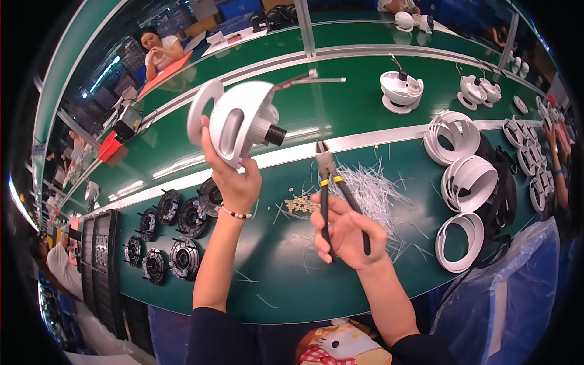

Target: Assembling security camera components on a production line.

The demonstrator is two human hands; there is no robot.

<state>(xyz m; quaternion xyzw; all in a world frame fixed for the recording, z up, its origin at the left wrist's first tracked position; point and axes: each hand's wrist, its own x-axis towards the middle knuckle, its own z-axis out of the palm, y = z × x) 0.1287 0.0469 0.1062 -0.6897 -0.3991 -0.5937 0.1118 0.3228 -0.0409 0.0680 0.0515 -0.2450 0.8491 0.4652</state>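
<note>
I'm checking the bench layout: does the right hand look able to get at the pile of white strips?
Probably yes: the pile of white strips lies uncovered close by the right hand, though the pliers it holds could hinder grasping.

The round shell (pixel 250 100) is white, and its tube (pixel 276 135) is black. The pliers (pixel 326 164) have black handles with yellow bands (pixel 324 182). The counter (pixel 283 295) is green. The thin ties (pixel 368 188) and big rings (pixel 477 181) are white. The bracelet (pixel 234 214) has light and dark beads. The bow (pixel 316 354) has red and white checks.
</note>
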